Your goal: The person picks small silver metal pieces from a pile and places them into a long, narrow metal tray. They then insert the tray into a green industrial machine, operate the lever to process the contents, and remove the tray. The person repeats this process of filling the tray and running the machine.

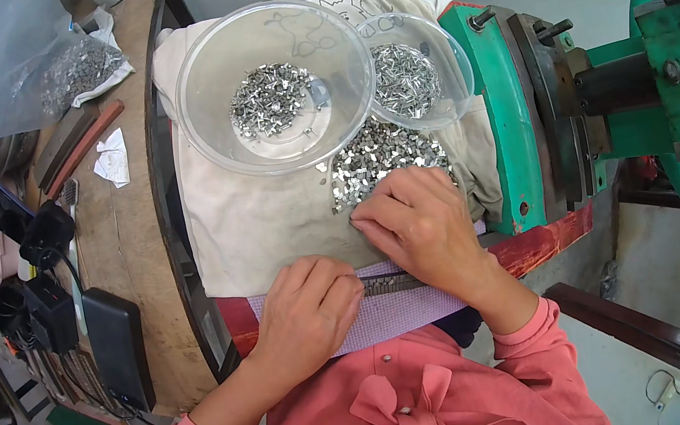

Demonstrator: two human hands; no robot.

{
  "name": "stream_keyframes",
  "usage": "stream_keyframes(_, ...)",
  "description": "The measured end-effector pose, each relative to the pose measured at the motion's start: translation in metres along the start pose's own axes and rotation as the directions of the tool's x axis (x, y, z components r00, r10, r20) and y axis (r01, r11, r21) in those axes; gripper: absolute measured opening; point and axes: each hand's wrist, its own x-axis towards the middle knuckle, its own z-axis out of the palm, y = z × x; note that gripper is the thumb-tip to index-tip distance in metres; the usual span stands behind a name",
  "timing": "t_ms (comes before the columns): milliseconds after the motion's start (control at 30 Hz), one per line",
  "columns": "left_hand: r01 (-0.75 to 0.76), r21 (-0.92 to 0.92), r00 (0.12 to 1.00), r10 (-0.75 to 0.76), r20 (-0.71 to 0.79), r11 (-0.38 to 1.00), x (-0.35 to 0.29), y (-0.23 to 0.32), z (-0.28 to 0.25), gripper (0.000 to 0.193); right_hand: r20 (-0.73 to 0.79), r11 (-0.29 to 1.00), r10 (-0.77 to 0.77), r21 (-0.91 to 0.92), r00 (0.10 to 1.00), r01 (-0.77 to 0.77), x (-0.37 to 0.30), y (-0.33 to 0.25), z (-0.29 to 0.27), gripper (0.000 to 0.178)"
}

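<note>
My right hand [416,223] is closed in a pinch just in front of a heap of small silvery metal pieces [389,157]. A tiny dark bit shows at its fingertips, too small to make out clearly. Curled on the purple woven cloth [383,322], my left hand [308,303] has its fingertips at the left end of a narrow strip of metal pieces [393,284] set in a row. What those fingers hold is hidden. The right wrist covers the strip's other end.
Behind the heap stand a large clear plastic tub [201,136] and a smaller clear tub [460,76], both holding metal pieces. A green machine [512,125] is on the right. The wooden table [150,267] at left carries a black power pack [118,347], cables and a plastic bag [19,67].
</note>
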Motion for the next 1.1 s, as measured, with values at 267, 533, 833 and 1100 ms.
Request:
stream_keyframes(267,0.032,-0.021,0.999,-0.032,0.027,0.999,0.003,0.002,-0.001,0.022,-0.004,0.996,0.065,0.056,0.998,-0.064,-0.022,-0.013,-0.026,0.017)
stream_keyframes(533,-0.015,0.006,0.999,0.015,0.039,1.0,0.004,-0.002,0.003,0.023,-0.004,0.978,0.204,0.039,0.979,-0.204,-0.075,-0.026,-0.025,0.019)
stream_keyframes(833,0.023,0.008,0.997,-0.023,0.076,1.0,0.003,0.002,0.0,0.032,0.008,0.985,0.169,-0.04,0.986,-0.169,-0.07,-0.033,-0.02,0.02)
stream_keyframes(1100,0.002,0.024,0.997,-0.004,0.071,1.0,-0.001,0.0,-0.003,0.032,-0.015,0.986,0.164,-0.003,0.986,-0.164,-0.068,-0.035,-0.02,0.022)
